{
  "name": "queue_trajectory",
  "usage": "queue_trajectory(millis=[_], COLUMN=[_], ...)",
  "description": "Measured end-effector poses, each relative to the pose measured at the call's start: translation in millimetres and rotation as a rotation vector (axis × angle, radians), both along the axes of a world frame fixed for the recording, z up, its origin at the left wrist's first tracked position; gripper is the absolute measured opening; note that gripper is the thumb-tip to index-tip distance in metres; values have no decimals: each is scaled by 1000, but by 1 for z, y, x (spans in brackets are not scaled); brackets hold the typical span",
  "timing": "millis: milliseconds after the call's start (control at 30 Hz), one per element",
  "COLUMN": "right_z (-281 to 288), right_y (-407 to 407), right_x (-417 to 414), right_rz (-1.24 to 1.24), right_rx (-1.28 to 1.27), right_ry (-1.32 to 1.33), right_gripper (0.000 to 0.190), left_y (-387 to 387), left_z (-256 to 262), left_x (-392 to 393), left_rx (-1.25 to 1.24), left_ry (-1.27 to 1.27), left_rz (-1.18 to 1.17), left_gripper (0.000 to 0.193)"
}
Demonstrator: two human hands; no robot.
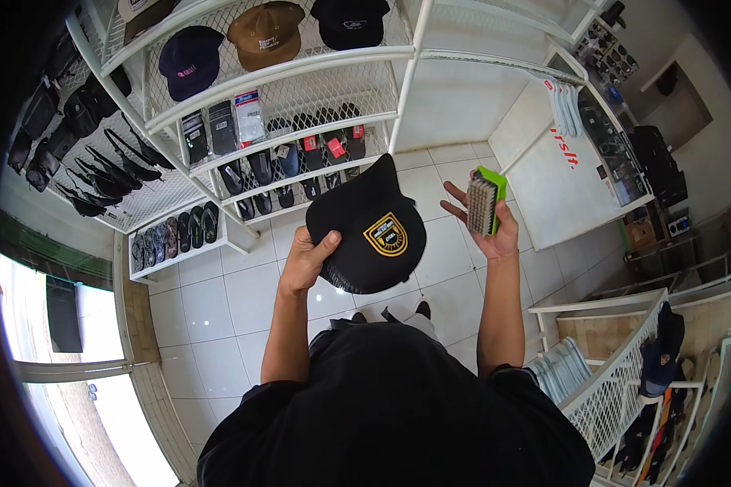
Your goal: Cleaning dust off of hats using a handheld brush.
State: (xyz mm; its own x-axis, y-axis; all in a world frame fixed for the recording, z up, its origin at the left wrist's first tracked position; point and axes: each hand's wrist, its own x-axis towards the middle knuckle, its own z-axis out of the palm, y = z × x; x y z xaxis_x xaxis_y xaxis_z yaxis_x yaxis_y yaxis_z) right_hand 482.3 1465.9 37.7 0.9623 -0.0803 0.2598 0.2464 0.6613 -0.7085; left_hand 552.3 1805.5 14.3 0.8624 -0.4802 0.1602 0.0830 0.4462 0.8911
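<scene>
A black cap (353, 201) with a yellow-bordered embroidered badge (387, 236) is tilted in front of me, over the floor. My left hand (307, 259) grips its brim, thumb on the near face and the other fingers hidden behind. Off to the right and apart from the cap, my right hand (502, 234) holds a scrub brush (486, 201) with a green back and pale and dark bristles. The bristles face left, towards the cap. Two fingers of that hand stick out past the bristles.
Ahead stands a white mesh shelf (317, 73) with caps, packets and sandals. Black bags (91, 109) hang at the left, above a low flip-flop rack (173, 237). A white counter (554, 176) is at the right. A mesh rack (615, 389) stands near my right elbow, over the tiled floor (250, 298).
</scene>
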Motion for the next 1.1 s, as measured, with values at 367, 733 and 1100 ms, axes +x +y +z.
queue_trajectory(millis=[367, 733, 1100], right_z=[-14, -24, 24], right_y=[39, 56, 28], right_x=[6, 8, 16], right_rz=[111, 227, 21], right_rx=[-136, 225, -400], right_ry=[226, 334, 151], right_gripper=[58, 47, 50], left_y=[-12, -12, 11], left_z=[-10, -19, 6], left_x=[-3, 3, 11], left_rx=[-96, -192, 299], left_ry=[-21, 11, -84], left_rz=[93, 146, -210], left_gripper=[26, 30, 43])
